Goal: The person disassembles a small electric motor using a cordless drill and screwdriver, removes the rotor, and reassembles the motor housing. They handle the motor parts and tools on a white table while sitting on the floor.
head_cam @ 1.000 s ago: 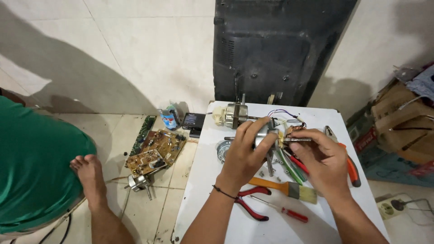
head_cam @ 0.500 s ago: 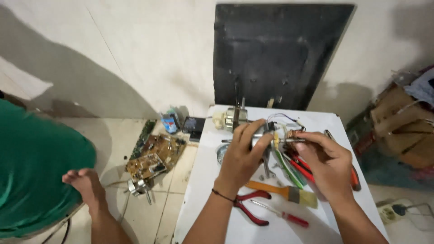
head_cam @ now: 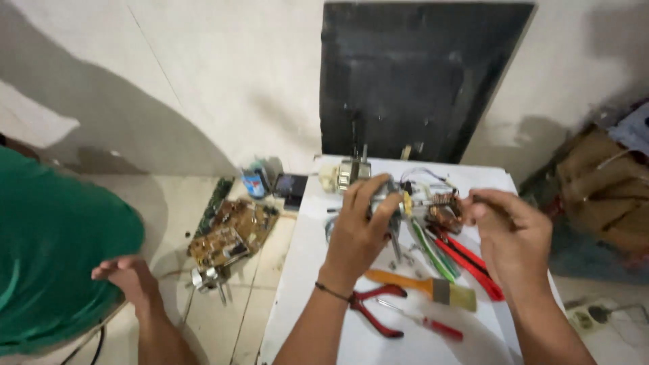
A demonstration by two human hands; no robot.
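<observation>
Fingers of left hand wrapped around small motor, blue-labelled packet on floor

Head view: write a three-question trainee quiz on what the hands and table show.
1. True or false: the left hand grips the motor.
2. Which lies nearest the left wrist: A brush, B pliers, C circuit board?
3. What colour is the other person's shirt?

Key: 1 true. 2 B. 3 green.
</observation>
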